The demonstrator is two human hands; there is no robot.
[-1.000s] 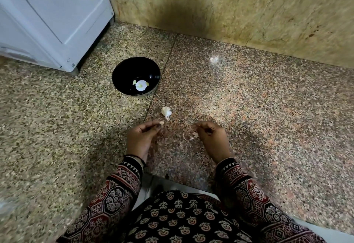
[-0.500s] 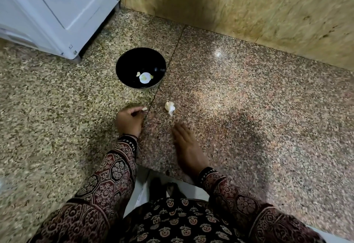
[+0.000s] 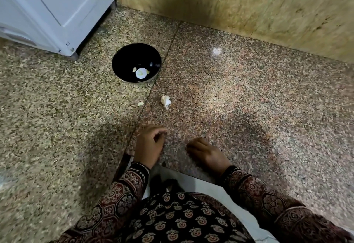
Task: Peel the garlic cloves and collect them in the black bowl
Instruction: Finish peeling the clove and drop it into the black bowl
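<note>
The black bowl [image 3: 124, 57] stands on the speckled granite surface, with a few peeled garlic cloves [image 3: 140, 72] lying in its bottom. An unpeeled piece of garlic [image 3: 165, 100] lies just in front of the bowl, to the right of the slab seam. A small pale clove or peel bit [image 3: 140, 104] lies left of the seam. My left hand [image 3: 149, 145] hovers near the front edge, its fingers loosely curled and nothing visible in them. Beside it, my right hand [image 3: 206, 152] rests on the stone with bent fingers, and I see nothing in it.
A white appliance [image 3: 53, 9] stands at the back left, close behind the bowl. A yellowish stone wall [image 3: 249, 3] runs along the back. The granite's front edge [image 3: 191, 173] lies just under my wrists.
My left hand has pulled back from beside the bowl, and a small pale bit now lies there. My right hand's fingers have bent from flat.
</note>
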